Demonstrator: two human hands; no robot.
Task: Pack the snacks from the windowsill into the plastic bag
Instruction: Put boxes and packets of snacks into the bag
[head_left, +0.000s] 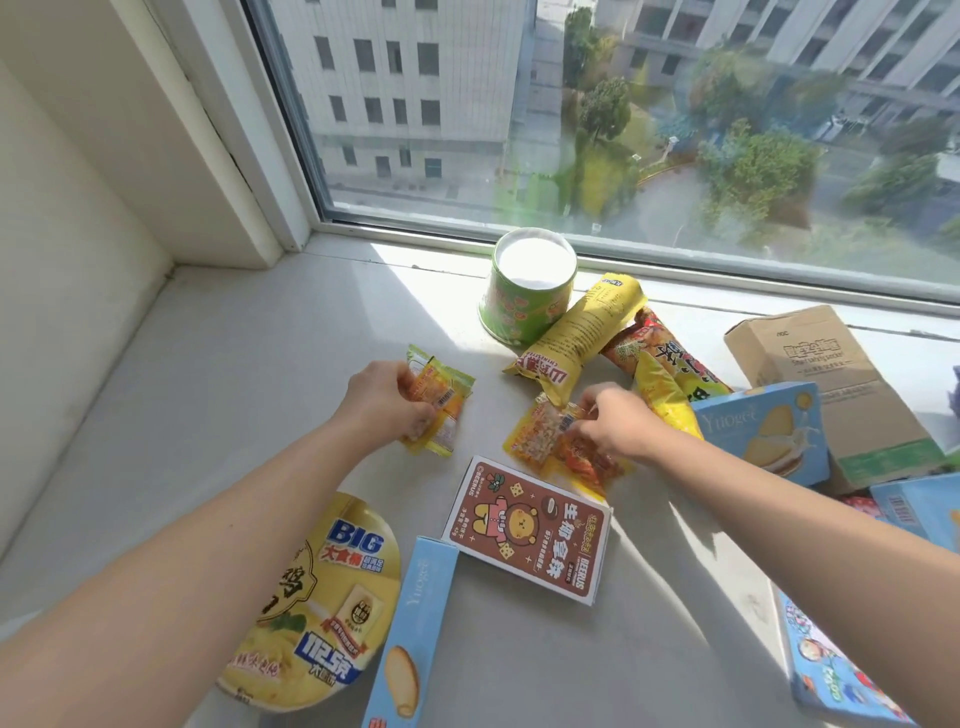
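Observation:
My left hand (387, 402) grips a bunch of small yellow and orange snack packets (441, 410) just above the windowsill (249, 364). My right hand (615, 423) pinches another cluster of small orange packets (550, 449) lying on the sill. Around them lie a brown bear-print box (530, 535), a yellow tube pack (576, 332), a red and yellow bag (665, 374), a green cup (527, 291) standing upside down, a yellow instant-noodle bowl (322, 603) and two light blue biscuit boxes (763, 431) (410, 634). No plastic bag is in view.
A brown cardboard box (831, 379) sits at the right by the window. More blue boxes (831, 670) lie at the right edge. The window frame (675, 270) bounds the sill at the back and a wall (62, 270) closes the left.

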